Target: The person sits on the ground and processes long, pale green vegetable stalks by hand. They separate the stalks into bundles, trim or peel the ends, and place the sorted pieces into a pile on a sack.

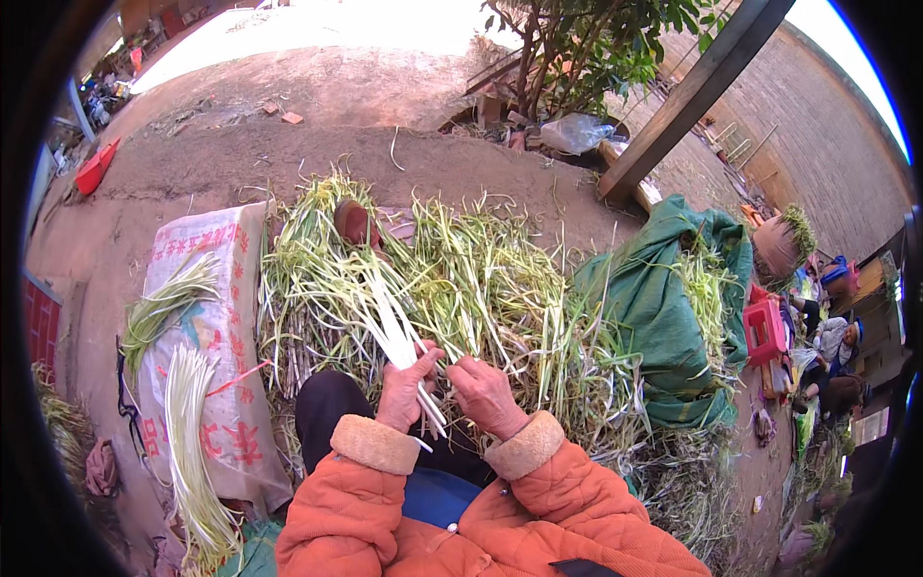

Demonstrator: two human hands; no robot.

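My left hand (405, 395) grips a small bunch of pale white-green leafy stalks (393, 324), their cut-looking ends poking out below the fingers. Just to its right, my right hand (482, 391) is curled with thumb and fingertips together, pinching thin stalks beside the bunch; its fingers partly hide them. Beyond both hands spreads a wide heap of long green and yellowing stalks (483, 288). A sorted bundle of whitish stalks (191, 425) lies on a printed woven sack (234, 303) at the left. Farther up that sack rests a greener bundle (173, 299).
A green woven sack (649, 310) of stalks stands at the right, near a pink plastic stool (764, 324). A wooden post (692, 101) leans behind it. A brown shoe (355, 222) pokes from the heap. Several people (836, 346) sit at far right. A red dustpan (96, 167) lies far left.
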